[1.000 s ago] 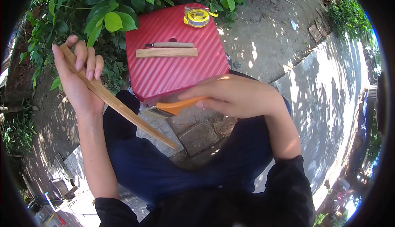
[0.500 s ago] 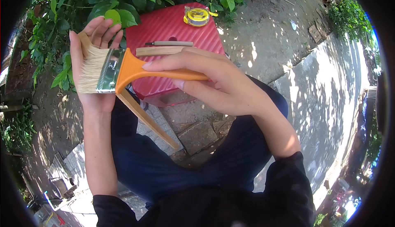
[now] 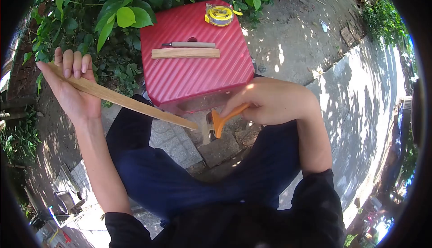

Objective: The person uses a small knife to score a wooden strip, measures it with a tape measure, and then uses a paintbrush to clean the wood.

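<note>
The long wooden strip (image 3: 130,104) slants nearward from left to centre, its left end grasped by the left hand (image 3: 74,95); it should be light, stiff and easily held there. The right hand (image 3: 281,101) pinches the brush (image 3: 218,124) by its handle, bristles near the strip's right tip. The red stool (image 3: 198,77) stands farther off.

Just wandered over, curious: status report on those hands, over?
Left hand holding long wooden strip. Right hand gripping orange-handled brush, close to strip's lower end, contact unclear. Nothing visible blocking between them.
</note>
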